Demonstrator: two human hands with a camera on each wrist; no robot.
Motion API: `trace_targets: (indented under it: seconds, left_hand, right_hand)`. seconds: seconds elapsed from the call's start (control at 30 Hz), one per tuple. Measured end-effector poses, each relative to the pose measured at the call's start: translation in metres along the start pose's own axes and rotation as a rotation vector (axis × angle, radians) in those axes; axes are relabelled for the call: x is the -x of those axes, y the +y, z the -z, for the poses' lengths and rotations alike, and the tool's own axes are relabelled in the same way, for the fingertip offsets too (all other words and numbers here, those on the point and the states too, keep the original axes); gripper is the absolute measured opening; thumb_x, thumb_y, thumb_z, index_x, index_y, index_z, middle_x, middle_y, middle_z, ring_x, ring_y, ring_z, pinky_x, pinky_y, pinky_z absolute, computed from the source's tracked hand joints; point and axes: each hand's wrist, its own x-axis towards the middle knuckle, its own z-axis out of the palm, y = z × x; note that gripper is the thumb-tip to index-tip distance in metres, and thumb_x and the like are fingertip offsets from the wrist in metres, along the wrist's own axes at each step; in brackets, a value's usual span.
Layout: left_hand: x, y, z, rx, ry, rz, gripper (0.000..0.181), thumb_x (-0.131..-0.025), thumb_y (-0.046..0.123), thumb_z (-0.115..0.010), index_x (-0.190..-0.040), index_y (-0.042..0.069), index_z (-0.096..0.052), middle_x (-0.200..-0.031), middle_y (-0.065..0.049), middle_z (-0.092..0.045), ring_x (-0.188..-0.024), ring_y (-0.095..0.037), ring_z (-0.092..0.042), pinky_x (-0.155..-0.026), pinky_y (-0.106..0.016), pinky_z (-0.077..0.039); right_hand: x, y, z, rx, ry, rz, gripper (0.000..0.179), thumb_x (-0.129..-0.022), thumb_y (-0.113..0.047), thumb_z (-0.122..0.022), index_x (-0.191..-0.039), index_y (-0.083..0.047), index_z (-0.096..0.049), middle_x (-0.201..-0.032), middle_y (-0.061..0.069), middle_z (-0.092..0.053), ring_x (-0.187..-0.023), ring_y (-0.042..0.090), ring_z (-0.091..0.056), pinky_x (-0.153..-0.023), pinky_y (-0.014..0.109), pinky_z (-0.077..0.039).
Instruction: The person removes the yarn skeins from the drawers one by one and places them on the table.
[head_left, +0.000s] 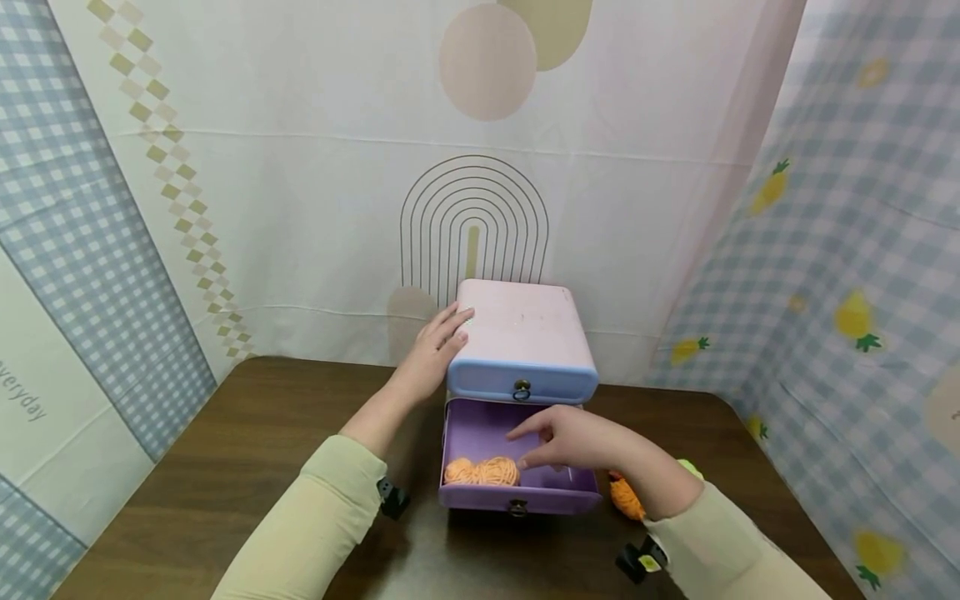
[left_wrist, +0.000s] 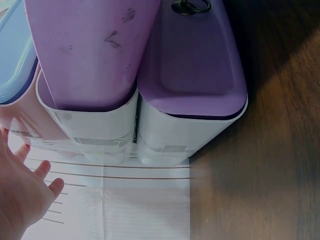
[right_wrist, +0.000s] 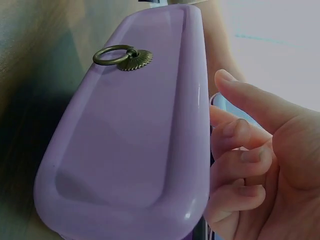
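Observation:
A small stacked drawer cabinet stands on the table, with a pink top and a blue front drawer. Below that, a purple drawer is pulled out, and orange yarn balls lie in its left front part. My left hand rests against the upper left side of the pink casing, fingers spread. Over the open drawer hovers my right hand, index finger extended and the others loosely curled, holding nothing. The left wrist view shows another purple drawer front, pushed in, under the open one.
Right of the cabinet, partly behind my right forearm, lie an orange yarn ball and something bright green. The brown wooden table meets a patterned curtain at the back. Brass ring pulls stick out from the drawer fronts.

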Motion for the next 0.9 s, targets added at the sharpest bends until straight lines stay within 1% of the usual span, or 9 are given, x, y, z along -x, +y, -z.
trace_targets:
  seconds: [0.1,0.17,0.23,0.33,0.37,0.43,0.57,0.77,0.9]
  left_hand:
    - [0.0,0.0,0.0,0.003,0.0,0.001,0.051,-0.104,0.043,-0.041,-0.151,0.023,-0.045,-0.163,-0.001,-0.023,-0.147,-0.037,-0.017,-0.113,-0.063,-0.017]
    - [0.0,0.0,0.001,0.001,-0.001,0.001,0.051,-0.104,0.043,-0.041,-0.151,0.023,-0.044,-0.163,-0.001,-0.023,-0.147,-0.037,-0.017,-0.113,-0.063,-0.017]
    - [0.0,0.0,0.001,-0.006,-0.001,0.002,0.051,-0.104,0.043,-0.04,-0.151,0.024,-0.044,-0.163,-0.001,-0.023,-0.147,-0.037,-0.017,-0.113,-0.063,-0.017]
    - [0.0,-0.001,0.001,-0.012,-0.001,0.003,0.051,-0.104,0.044,-0.04,-0.151,0.024,-0.044,-0.163,0.0,-0.023,-0.147,-0.037,-0.017,-0.113,-0.063,-0.017]
    - [0.0,-0.001,0.001,-0.014,0.0,0.003,0.051,-0.104,0.044,-0.04,-0.151,0.025,-0.044,-0.163,0.0,-0.023,-0.147,-0.036,-0.017,-0.113,-0.063,-0.017]
    - [-0.001,-0.001,0.001,-0.015,0.001,0.003,0.051,-0.104,0.044,-0.04,-0.151,0.024,-0.044,-0.163,0.0,-0.023,-0.148,-0.036,-0.017,-0.114,-0.062,-0.017]
    - [-0.001,-0.001,0.001,-0.016,0.008,-0.001,0.049,-0.105,0.04,-0.041,-0.151,0.023,-0.045,-0.163,-0.001,-0.024,-0.148,-0.035,-0.018,-0.115,-0.06,-0.016]
    - [-0.001,0.0,0.0,-0.028,0.018,-0.008,0.048,-0.105,0.037,-0.041,-0.15,0.021,-0.046,-0.162,-0.004,-0.025,-0.147,-0.036,-0.019,-0.115,-0.059,-0.016]
    - [-0.001,-0.001,-0.001,-0.027,0.014,-0.008,0.048,-0.105,0.038,-0.041,-0.15,0.022,-0.046,-0.163,-0.004,-0.024,-0.147,-0.036,-0.018,-0.115,-0.06,-0.015]
  right_hand:
    - [-0.004,-0.002,-0.001,0.01,-0.028,-0.016,0.039,-0.087,-0.025,-0.077,-0.123,-0.013,-0.071,-0.063,0.013,-0.064,-0.053,0.025,-0.056,-0.051,0.031,-0.047]
    - [-0.008,-0.002,-0.002,0.027,-0.045,-0.023,0.038,-0.087,-0.025,-0.077,-0.123,-0.013,-0.071,-0.064,0.013,-0.064,-0.05,0.019,-0.053,-0.049,0.03,-0.045]
    - [-0.012,-0.002,-0.003,0.053,-0.059,-0.028,0.038,-0.086,-0.026,-0.077,-0.122,-0.013,-0.072,-0.061,0.01,-0.062,-0.048,0.013,-0.048,-0.048,0.027,-0.041]
    - [-0.018,-0.001,-0.006,0.086,-0.072,-0.047,0.038,-0.085,-0.029,-0.078,-0.12,-0.015,-0.073,-0.055,0.001,-0.057,-0.046,0.01,-0.045,-0.047,0.026,-0.038]
    - [-0.02,-0.001,-0.007,0.092,-0.076,-0.053,0.038,-0.085,-0.029,-0.079,-0.119,-0.016,-0.073,-0.055,0.0,-0.057,-0.047,0.009,-0.046,-0.048,0.025,-0.038]
    - [-0.024,-0.002,-0.009,0.089,-0.093,-0.07,0.036,-0.084,-0.029,-0.079,-0.117,-0.016,-0.074,-0.059,-0.001,-0.061,-0.048,0.009,-0.048,-0.049,0.025,-0.04]
    - [-0.03,-0.002,-0.013,0.09,-0.123,-0.087,0.033,-0.084,-0.025,-0.08,-0.115,-0.016,-0.074,-0.072,-0.001,-0.07,-0.053,0.01,-0.052,-0.054,0.026,-0.044]
    - [-0.034,-0.001,-0.019,0.117,-0.138,-0.095,0.025,-0.085,-0.017,-0.077,-0.11,-0.014,-0.076,-0.08,-0.007,-0.068,-0.058,0.009,-0.055,-0.057,0.026,-0.047]
    - [-0.035,0.002,-0.022,0.124,-0.125,-0.099,0.021,-0.085,-0.015,-0.077,-0.106,-0.013,-0.076,-0.084,-0.007,-0.069,-0.063,0.009,-0.058,-0.06,0.027,-0.049]
